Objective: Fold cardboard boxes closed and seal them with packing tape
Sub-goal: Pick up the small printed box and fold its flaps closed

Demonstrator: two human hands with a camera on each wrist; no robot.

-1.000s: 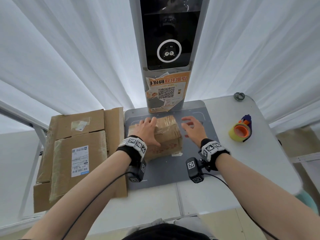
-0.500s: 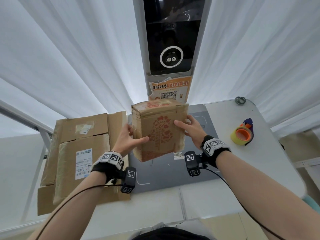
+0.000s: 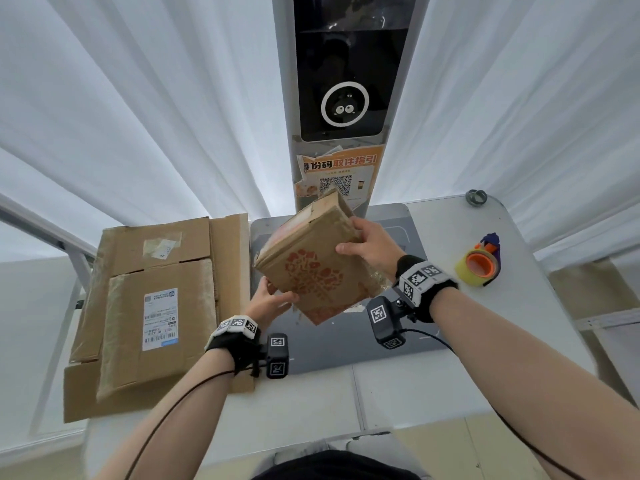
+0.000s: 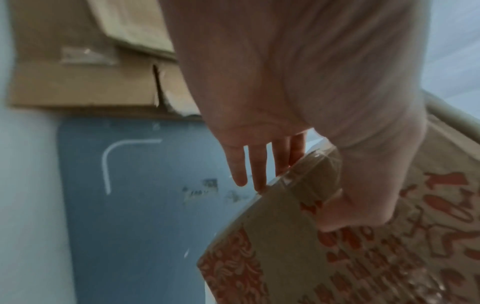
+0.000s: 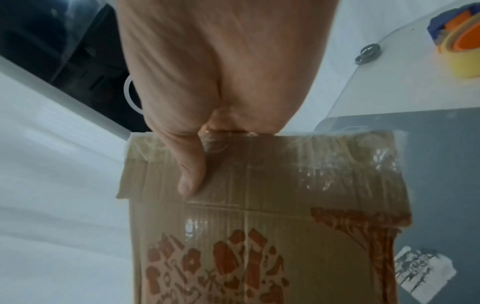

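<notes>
A small cardboard box [image 3: 311, 271] with red print and glossy tape on its seams hangs tilted in the air above the grey mat [image 3: 346, 344]. My left hand [image 3: 277, 299] pinches its lower left corner, thumb on the printed face [image 4: 363, 257] and fingers behind. At the upper right edge my right hand [image 3: 367, 244] grips it, thumb lying on the taped flap [image 5: 259, 174] and fingers hidden behind. A yellow packing tape roll [image 3: 479, 266] with an orange core, in a purple dispenser, lies on the white table at the right, away from both hands.
Flattened cardboard boxes [image 3: 156, 306], one with a shipping label, are stacked left of the mat. A tall grey kiosk [image 3: 343, 98] with a dark screen stands behind the mat. A small metal ring [image 3: 476, 197] sits at the table's far right corner. White curtains hang all around.
The box went from lying on the mat to being held up, then turned clockwise. My left hand slid to its lower corner and my right hand to its top edge.
</notes>
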